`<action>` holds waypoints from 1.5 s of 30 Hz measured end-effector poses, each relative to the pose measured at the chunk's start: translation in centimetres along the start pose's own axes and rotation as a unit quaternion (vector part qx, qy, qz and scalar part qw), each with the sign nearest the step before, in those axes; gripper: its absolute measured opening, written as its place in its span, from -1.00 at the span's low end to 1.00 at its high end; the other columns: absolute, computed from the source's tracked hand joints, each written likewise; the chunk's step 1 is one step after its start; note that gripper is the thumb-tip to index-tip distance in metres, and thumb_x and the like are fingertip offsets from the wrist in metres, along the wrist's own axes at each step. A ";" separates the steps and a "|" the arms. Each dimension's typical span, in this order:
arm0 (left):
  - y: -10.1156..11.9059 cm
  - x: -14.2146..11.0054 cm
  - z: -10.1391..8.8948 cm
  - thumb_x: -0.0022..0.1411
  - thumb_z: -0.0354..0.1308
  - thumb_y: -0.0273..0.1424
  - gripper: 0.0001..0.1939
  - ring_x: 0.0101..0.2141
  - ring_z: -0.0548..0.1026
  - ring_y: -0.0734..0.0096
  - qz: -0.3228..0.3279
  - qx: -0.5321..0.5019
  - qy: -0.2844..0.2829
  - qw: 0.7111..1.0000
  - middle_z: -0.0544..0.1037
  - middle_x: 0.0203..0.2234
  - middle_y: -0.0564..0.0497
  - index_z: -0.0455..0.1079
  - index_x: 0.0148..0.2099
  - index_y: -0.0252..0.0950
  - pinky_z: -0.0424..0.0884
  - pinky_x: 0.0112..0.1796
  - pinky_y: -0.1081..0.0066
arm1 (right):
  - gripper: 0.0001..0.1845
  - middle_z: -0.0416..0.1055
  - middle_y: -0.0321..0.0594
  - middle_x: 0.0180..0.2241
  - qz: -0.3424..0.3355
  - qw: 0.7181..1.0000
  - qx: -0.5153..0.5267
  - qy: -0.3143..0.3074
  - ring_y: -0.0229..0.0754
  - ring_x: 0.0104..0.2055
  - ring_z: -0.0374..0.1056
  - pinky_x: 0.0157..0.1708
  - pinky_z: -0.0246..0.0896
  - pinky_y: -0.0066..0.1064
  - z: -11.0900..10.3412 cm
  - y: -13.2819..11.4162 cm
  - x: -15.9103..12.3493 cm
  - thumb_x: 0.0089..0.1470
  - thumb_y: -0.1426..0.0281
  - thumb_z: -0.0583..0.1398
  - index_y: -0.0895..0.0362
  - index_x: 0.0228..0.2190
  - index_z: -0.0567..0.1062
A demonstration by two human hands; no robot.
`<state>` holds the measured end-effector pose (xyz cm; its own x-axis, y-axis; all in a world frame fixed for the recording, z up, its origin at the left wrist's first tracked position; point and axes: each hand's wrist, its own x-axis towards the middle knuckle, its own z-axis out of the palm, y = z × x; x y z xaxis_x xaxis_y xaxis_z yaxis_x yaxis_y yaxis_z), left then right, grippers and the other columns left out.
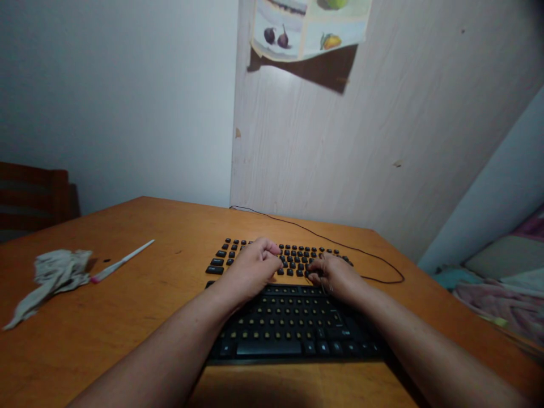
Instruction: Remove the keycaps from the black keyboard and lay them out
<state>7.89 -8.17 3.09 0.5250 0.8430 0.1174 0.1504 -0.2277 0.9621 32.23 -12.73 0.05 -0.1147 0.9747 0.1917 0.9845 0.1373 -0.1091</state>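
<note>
To the left lie a crumpled cloth (63, 275) and a white stick (127, 258) with a pink end that almost meets it; a small dark speck (107, 260) sits just beside them. A thin cable (297, 224) runs behind the loose keys (292, 265) and loops round on the right. A wooden chair (29, 195) stands past the left end, a bed (497, 300) with rumpled covers past the right, and a fruit poster (306, 28) hangs on the wall.

The surface (140, 306) meets the wall at the back; its right edge slants toward the bed. Bare wood is open between the stick and the loose keys, and a strip shows in front of the keyboard (276, 323). The keyboard lies flat under both forearms, bare yellowish stems across its middle rows, the space bar and other keys along its front row. The loose keys stand in rows just behind it.

The 2 forearms reach forward over the keyboard. The left hand (257, 262) curls above the loose keys, thumb and forefinger close together; the right hand (338, 275) bends its fingers down among the keys. Whether either grip pinches a key, I cannot tell.
</note>
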 end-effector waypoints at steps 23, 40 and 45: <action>-0.4 -0.4 0.7 0.08 0.08 -0.38 -0.88 -0.47 0.30 0.46 0.047 0.130 -0.051 0.989 0.37 -0.51 0.10 0.33 -0.29 -0.27 0.16 -0.47 0.48 | -0.76 0.28 -0.36 -0.57 0.072 0.937 0.315 0.135 -0.27 -0.50 0.22 -0.51 0.13 -0.46 -5.2 -3.2 -4.7 0.12 0.24 0.16 0.11 -0.49 0.37; -0.7 -1.4 1.3 0.11 0.06 -0.37 -0.88 -0.46 0.34 0.43 0.070 0.220 -0.151 0.961 0.40 -0.50 0.08 0.37 -0.29 -0.26 0.18 -0.48 0.48 | -0.76 0.25 -0.38 -0.61 0.072 0.929 0.363 -0.008 -0.31 -0.55 0.15 -0.58 0.05 -0.49 -3.7 -5.5 -8.4 0.06 0.21 0.26 0.12 -0.49 0.46; -0.8 -1.3 1.3 0.11 0.06 -0.36 -0.87 -0.46 0.35 0.42 0.070 0.221 -0.159 0.960 0.42 -0.50 0.08 0.38 -0.28 -0.25 0.16 -0.49 0.48 | -0.80 0.25 -0.41 -0.64 0.045 0.952 0.301 -0.036 -0.32 -0.58 0.14 -0.60 0.00 -0.49 -3.9 -5.3 -8.5 0.06 0.23 0.27 0.10 -0.46 0.48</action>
<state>8.18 -9.77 1.88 0.7843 0.6138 0.0900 0.3630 -0.5718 0.7357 28.47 -22.40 2.82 -0.0641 0.9937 0.0914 0.7388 0.1089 -0.6651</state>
